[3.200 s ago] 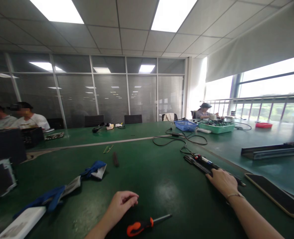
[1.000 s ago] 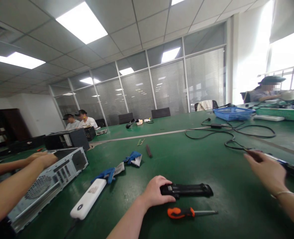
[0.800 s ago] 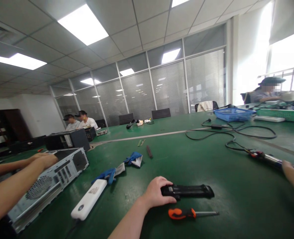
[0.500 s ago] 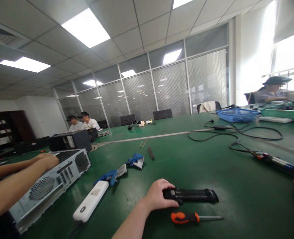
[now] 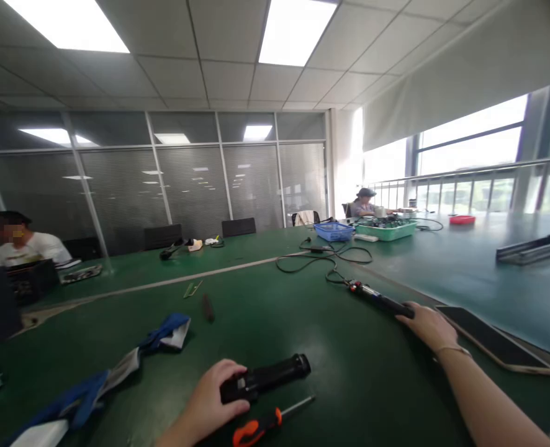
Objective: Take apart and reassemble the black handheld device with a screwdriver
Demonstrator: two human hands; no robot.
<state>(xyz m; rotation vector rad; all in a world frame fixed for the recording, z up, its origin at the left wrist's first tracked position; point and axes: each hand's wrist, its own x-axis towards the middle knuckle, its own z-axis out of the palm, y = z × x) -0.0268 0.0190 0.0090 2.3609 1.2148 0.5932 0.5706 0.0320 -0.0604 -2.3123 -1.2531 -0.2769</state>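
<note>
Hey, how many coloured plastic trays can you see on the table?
3. The blue tray is toward the far side, the green tray is just right of it, and the red tray is farther right. Others could be hidden behind them.

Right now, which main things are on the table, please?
Casing: 1, black, lower centre
Screwdriver: 1, orange-black, nearer than casing
Long device: 1, black, centre right
Cable: 1, black, beyond device
Slab: 1, black, right
Gloves: 2, blue and grey, left
Block: 1, white, bottom left
Strips: 2, greenish, centre left
Bar: 1, brown, beside strips
Basket: 1, blue, far side
Tray: 1, green, beside basket
Dish: 1, red, right of tray
Rail: 1, grey, right edge
Left hand: 1, bare, gripping casing
Right hand: 1, bare, on device
</note>
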